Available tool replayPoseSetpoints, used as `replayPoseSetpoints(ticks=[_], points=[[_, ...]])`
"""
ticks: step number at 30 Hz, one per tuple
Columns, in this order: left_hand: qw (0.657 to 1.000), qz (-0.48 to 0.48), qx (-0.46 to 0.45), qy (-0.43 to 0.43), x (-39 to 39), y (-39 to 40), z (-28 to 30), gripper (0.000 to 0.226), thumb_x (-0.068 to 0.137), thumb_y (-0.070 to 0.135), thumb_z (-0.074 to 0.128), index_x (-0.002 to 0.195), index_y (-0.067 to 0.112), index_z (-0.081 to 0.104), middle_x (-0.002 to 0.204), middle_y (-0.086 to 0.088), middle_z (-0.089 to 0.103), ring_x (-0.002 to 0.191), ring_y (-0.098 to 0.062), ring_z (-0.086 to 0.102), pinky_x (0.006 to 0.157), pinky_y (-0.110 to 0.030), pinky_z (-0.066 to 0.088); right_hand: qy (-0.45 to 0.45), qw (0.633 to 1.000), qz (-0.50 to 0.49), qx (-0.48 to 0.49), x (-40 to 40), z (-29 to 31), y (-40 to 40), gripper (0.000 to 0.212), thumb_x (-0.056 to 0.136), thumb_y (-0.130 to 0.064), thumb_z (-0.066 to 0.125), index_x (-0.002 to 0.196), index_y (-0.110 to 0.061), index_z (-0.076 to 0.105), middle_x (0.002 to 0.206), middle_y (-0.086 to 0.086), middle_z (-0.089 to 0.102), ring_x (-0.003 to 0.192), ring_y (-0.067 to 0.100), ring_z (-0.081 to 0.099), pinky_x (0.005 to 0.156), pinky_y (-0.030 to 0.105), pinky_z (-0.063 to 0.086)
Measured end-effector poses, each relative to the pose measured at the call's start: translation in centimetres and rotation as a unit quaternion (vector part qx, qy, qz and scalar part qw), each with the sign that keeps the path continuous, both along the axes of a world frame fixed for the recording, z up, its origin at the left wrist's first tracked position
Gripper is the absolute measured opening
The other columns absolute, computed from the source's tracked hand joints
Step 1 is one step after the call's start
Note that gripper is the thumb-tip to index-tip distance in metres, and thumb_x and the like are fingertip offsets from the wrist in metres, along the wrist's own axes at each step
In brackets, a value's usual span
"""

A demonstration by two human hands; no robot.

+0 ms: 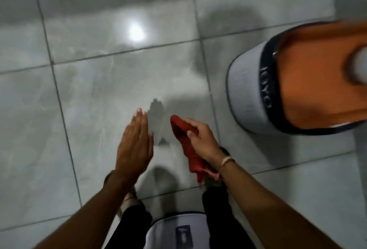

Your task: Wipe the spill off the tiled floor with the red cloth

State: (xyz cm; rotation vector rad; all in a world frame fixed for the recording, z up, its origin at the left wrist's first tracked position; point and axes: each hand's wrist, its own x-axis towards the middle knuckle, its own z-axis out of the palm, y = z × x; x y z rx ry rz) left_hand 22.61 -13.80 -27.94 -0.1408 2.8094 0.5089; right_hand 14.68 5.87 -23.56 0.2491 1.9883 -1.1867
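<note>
While the right hand [200, 139] grips the red cloth [186, 145], the left hand [135, 145] hovers flat, fingers extended, over the tiled floor [89, 99].

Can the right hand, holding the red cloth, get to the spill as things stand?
Probably yes. The right hand grips the red cloth just beside the spill, with only bare tiled floor between; the open left hand stays aside.

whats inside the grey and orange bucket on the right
The bucket has an orange insert filling its top, with a blurred pale round thing at the frame edge. The insert covers whatever lies beneath it, so any water or contents cannot be seen.
</note>
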Motion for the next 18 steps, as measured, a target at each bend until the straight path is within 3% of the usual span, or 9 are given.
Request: replayPoseSetpoints(ticks=[3,5,7,11,14,16,18], points=[[0.996,-0.01,0.046,0.074,-5.0,6.9,5.0,0.056,0.105,0.019,0.046,0.155,-0.005,0.035,0.165,-0.023,0.034,0.153,-0.035,0.035,0.118,-0.05,0.044,0.164,0.986,-0.039,0.007,-1.8,9.0,6.2,0.047,0.109,-0.009,0.045,0.155,-0.018,0.044,0.162,-0.004,0.045,0.15,0.007,0.04,0.12,0.004,0.026],[0.988,-0.037,0.086,0.121,-9.2,11.7,7.4,0.054,0.106,0.017,0.047,0.155,-0.003,0.037,0.164,-0.023,0.036,0.154,-0.034,0.035,0.119,-0.049,0.043,0.3,0.952,-0.047,0.05,-4.1,12.6,10.4,0.051,0.11,-0.015,0.041,0.16,-0.019,0.034,0.166,-0.008,0.034,0.155,0.004,0.03,0.122,0.002,0.018],[0.983,-0.073,0.11,0.125,-13.0,16.3,8.8,0.056,0.108,0.023,0.041,0.158,0.001,0.031,0.168,-0.021,0.03,0.157,-0.03,0.028,0.125,-0.047,0.036,0.381,0.916,-0.044,0.115,-7.0,13.2,13.9,0.053,0.11,-0.015,0.039,0.161,-0.015,0.027,0.17,-0.001,0.029,0.159,0.01,0.024,0.126,0.007,0.013],[0.982,-0.123,0.106,0.098,-17.0,23.6,8.6,0.057,0.11,0.027,0.029,0.161,0.003,0.024,0.171,-0.019,0.019,0.16,-0.031,0.019,0.13,-0.047,0.025,0.345,0.913,0.062,0.21,-11.2,9.1,18.4,0.053,0.112,-0.009,0.037,0.162,-0.006,0.02,0.173,0.012,0.017,0.163,0.022,0.013,0.136,0.039,0.011],[0.986,-0.146,0.07,0.042,-16.0,25.7,8.8,0.065,0.106,0.036,0.013,0.162,0.004,0.021,0.173,-0.017,0.014,0.161,-0.031,0.014,0.131,-0.048,0.019,0.27,0.904,0.166,0.287,-11.2,7.1,19.9,0.059,0.113,-0.032,0.034,0.165,-0.016,0.01,0.175,0.008,0.005,0.164,0.021,0.004,0.133,0.056,0.008],[0.991,-0.127,0.045,0.028,-16.0,24.3,10.0,0.063,0.108,0.037,0.018,0.163,0.007,0.018,0.174,-0.015,0.013,0.161,-0.029,0.013,0.131,-0.049,0.018,0.287,0.886,0.138,0.337,-11.2,9.4,19.9,0.063,0.111,-0.045,0.031,0.165,-0.021,0.01,0.176,0.007,0.007,0.164,0.024,0.005,0.132,0.061,0.005],[0.995,-0.098,0.009,0.027,-16.0,20.0,12.6,0.064,0.108,0.037,0.025,0.164,0.008,0.016,0.174,-0.014,0.013,0.161,-0.028,0.013,0.131,-0.049,0.018,0.366,0.877,0.047,0.309,-10.6,14.8,20.9,0.064,0.108,-0.048,0.03,0.164,-0.019,0.017,0.174,0.011,0.016,0.162,0.028,0.013,0.13,0.059,0.008]])
